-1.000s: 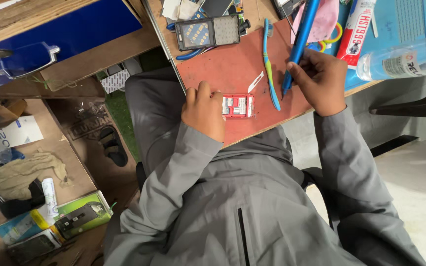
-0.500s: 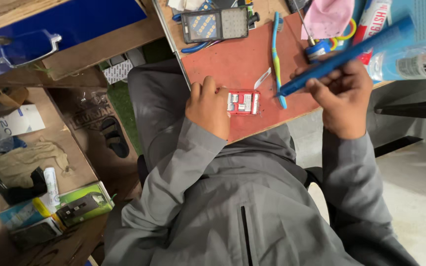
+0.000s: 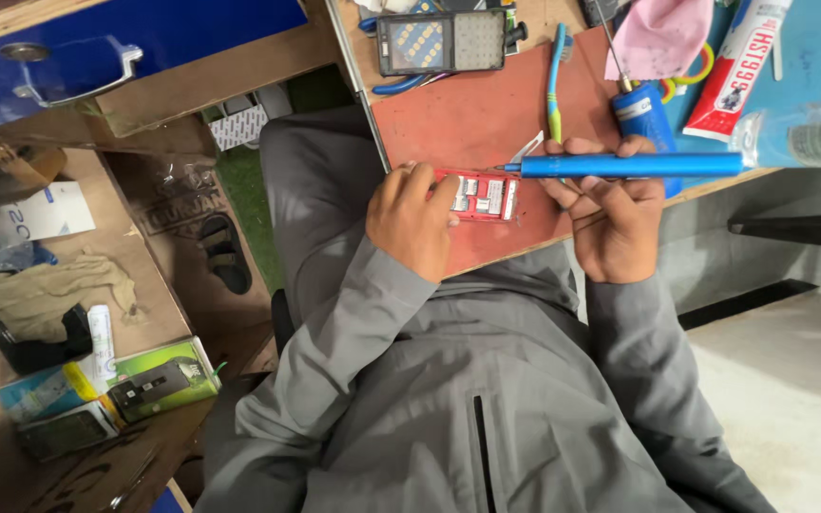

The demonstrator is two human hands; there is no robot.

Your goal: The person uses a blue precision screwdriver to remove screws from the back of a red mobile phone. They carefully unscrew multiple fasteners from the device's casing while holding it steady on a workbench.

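Head view: left hand (image 3: 415, 220) rests on the red mat (image 3: 486, 114) at the counter (image 3: 358, 57) edge, fingers pressed on the left end of a small red phone body (image 3: 480, 197) lying flat w/ its back open, pale parts showing inside; grip here is a hold-down, fingertips on top, thumb side hidden, so can't tell if it wraps the edge; right hand (image 3: 610, 214) is closed round a blue pen-shaped tool (image 3: 629, 165), held roughly level across the view, thin metal tip at the left end, just above the phone body's upper right corner; whether tip touches it can't be told; phone body thus sits between the two hands, touching the left, just below and left of the right-hand grip; behind on the mat: blue-green toothbrush (image 3: 555, 81), a dark handset w/ keypad (image 3: 441, 42), a blue cylinder (image 3: 642, 109), pink cloth (image 3: 659, 36), red-white tube (image 3: 739, 66); both arms in grey sleeves; lower left on the floor: a black sandal (image 3: 221, 252), a green box (image 3: 159, 380), crumpled beige cloth (image 3: 45, 294).
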